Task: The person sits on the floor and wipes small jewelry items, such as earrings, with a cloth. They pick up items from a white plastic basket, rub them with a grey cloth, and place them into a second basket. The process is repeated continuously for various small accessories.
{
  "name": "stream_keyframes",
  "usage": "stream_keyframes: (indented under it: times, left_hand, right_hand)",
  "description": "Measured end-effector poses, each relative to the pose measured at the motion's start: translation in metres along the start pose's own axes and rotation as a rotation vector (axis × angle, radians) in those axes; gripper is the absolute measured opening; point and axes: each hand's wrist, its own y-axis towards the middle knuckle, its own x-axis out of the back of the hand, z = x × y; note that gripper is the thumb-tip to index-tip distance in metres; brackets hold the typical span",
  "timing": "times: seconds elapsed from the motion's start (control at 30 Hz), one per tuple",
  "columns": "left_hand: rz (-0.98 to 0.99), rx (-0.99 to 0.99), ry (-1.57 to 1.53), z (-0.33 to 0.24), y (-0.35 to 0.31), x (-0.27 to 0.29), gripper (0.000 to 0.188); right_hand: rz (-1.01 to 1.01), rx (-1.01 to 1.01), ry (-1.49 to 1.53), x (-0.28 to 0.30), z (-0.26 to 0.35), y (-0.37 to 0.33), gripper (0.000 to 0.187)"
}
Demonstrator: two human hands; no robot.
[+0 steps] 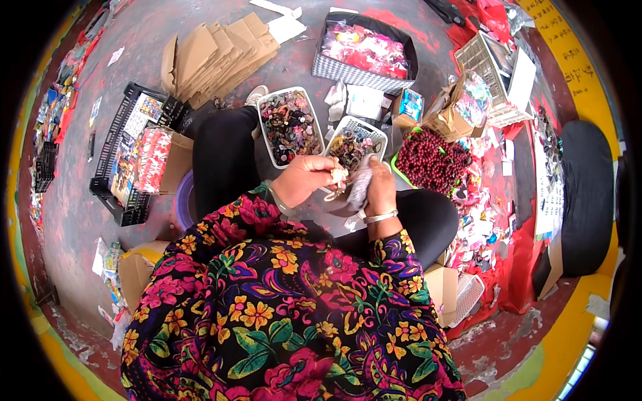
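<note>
My left hand [302, 182] is closed, pinching a small cream-coloured piece [339, 175] whose kind I cannot make out. Close beside it, my right hand [381, 190] grips a greyish, textured, soft-looking bundle [360, 186], perhaps fabric. The two held things nearly meet in front of my lap. Just beyond my hands stand two white plastic baskets. The left basket [318, 127] is full of small dark and coloured trinkets [291, 123]. The smaller right basket [378, 136] holds similar mixed bits [351, 146], partly hidden behind my hands.
Dark red round beads [431, 159] fill a green-edged tray at my right knee. A patterned box [361, 81] of pink packets stands farther off. Flattened cardboard [224, 57] and a black crate [107, 150] lie left. Loose small goods [478, 230] cover the floor at right.
</note>
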Motion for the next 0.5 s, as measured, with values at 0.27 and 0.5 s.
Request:
stream_keyframes:
  times: [0.27, 0.5]
  left_hand:
    - [-0.348, 0.195, -0.163, 0.02, 0.008, 0.037, 0.019]
    - [-0.465, 0.366, -0.053, 0.071, 0.041, 0.048, 0.019]
  right_hand:
    - [-0.136, 0.094, 0.264, 0.032, 0.077, -0.011, 0.028]
    - [-0.19, 0.182, 0.293, 0.064, 0.083, -0.013, 0.026]
